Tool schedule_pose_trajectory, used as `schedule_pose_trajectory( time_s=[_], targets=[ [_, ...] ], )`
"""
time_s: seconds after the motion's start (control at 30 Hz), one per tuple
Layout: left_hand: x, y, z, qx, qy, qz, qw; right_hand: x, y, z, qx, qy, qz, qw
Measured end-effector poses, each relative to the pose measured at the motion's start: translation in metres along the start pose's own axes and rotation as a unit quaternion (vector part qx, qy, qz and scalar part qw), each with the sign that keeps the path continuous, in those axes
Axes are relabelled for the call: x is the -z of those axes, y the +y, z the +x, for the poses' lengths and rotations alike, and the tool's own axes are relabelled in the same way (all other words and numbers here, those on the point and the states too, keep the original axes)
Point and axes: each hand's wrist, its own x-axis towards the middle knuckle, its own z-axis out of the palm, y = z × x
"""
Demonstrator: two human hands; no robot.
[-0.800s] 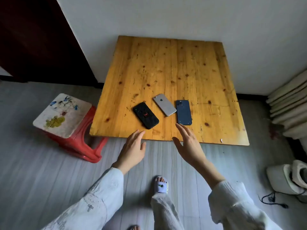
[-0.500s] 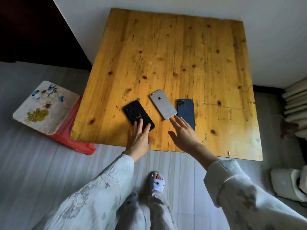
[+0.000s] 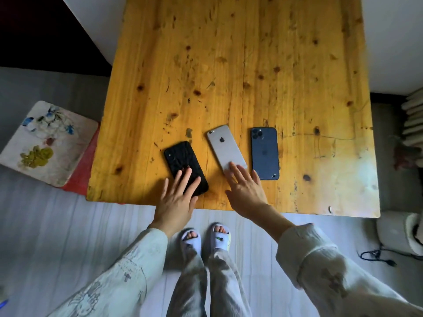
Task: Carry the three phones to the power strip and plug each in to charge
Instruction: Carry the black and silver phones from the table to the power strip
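Both hands flat with fingers spread, left hand (image 3: pixel 176 197) on the textured black phone (image 3: pixel 185 167), right hand (image 3: pixel 246 191) on the silver phone (image 3: pixel 226 149), probably to slide them off the yellow wooden bench (image 3: pixel 229 65).

black phone (image 3: pixel 183 163); silver phone (image 3: pixel 225 148); navy phone (image 3: pixel 265 152); yellow-orange table (image 3: pixel 229 65); floral-topped red stool (image 3: pixel 49 140)

Three phones lay face down near the front edge of the wooden bench (image 3: pixel 229 65): black phone (image 3: pixel 180 161) left, silver phone (image 3: pixel 225 147) middle, blue phone (image 3: pixel 265 152) right. Left hand (image 3: pixel 176 200) flat, fingers spread over the black phone's near end. Right hand (image 3: pixel 247 191) open, fingertips (image 3: pixel 234 167) on the silver phone's near end. Stool (image 3: pixel 45 143) left of bench, black cable (image 3: pixel 375 257) on floor at right.
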Motion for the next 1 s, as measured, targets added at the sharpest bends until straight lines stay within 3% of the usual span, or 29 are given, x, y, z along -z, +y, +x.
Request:
schedule_pose_trajectory(
  time_s=[0.1,0.2,0.3,0.37,0.43,0.57,0.8,0.87,1.0],
  targets=[
    [0.007,-0.010,-0.015,-0.006,0.041,-0.048,0.998,-0.006,-0.012,-0.017,0.002,-0.023,0.025,0.999],
    [0.011,-0.013,-0.018,0.007,0.075,-0.088,0.993,0.000,-0.020,-0.021,-0.034,0.021,0.149,0.988],
    [0.013,-0.005,-0.010,0.119,0.088,-0.146,0.978,0.010,-0.022,-0.007,-0.119,0.101,0.232,0.960],
    [0.014,0.002,-0.001,0.226,0.070,-0.170,0.957,0.015,-0.021,0.008,-0.172,0.108,0.234,0.951],
    [0.014,0.009,0.008,0.271,0.050,-0.174,0.945,0.015,-0.023,0.020,-0.201,0.093,0.211,0.952],
    [0.020,0.021,0.021,0.301,0.043,-0.179,0.936,0.005,-0.033,0.028,-0.239,0.098,0.160,0.953],
    [0.035,0.016,0.039,0.307,0.018,-0.197,0.931,0.011,-0.040,0.037,-0.308,0.080,0.207,0.925],
    [0.034,0.015,0.040,0.317,0.022,-0.244,0.916,0.011,-0.041,0.035,-0.328,0.076,0.219,0.916],
    [0.035,0.004,0.034,0.331,0.055,-0.416,0.845,0.010,-0.028,0.031,-0.352,0.051,0.259,0.898]
  ],
)
